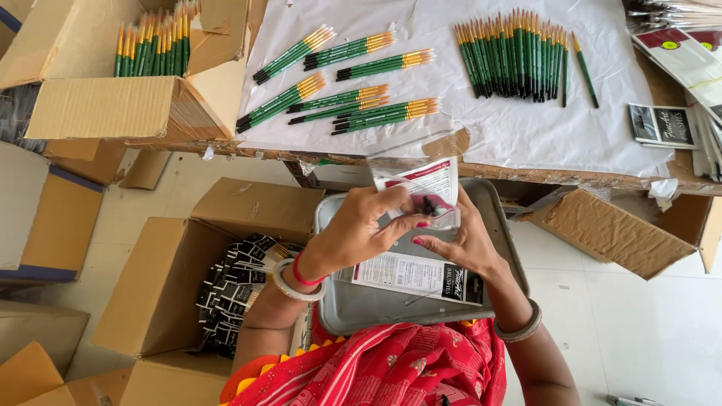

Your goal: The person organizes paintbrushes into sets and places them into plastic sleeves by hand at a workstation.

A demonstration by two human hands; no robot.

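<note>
Nearest the camera, above the grey tray [361, 301], the left hand [359, 229] and right hand [459, 240] hold a clear packet [417, 184], fingers pinching its lower edge around dark brush tips. It seems mid-filling; sealing probably needs a steady pinch. Beyond the tray, green brushes [346, 75] lie bundled across the paper-covered tabletop [526, 128], cardboard boxes [150, 293] flanking it.

Bright even daylight, soft shadows, sharp

Bare white paper [519, 131] lies open between the small brush bundles [342, 105] and the long brush row [515, 56], room for a hand. The table [526, 174] edge sits just past the grey tray [376, 308], with open cardboard boxes [162, 289] crowding the left floor
</note>
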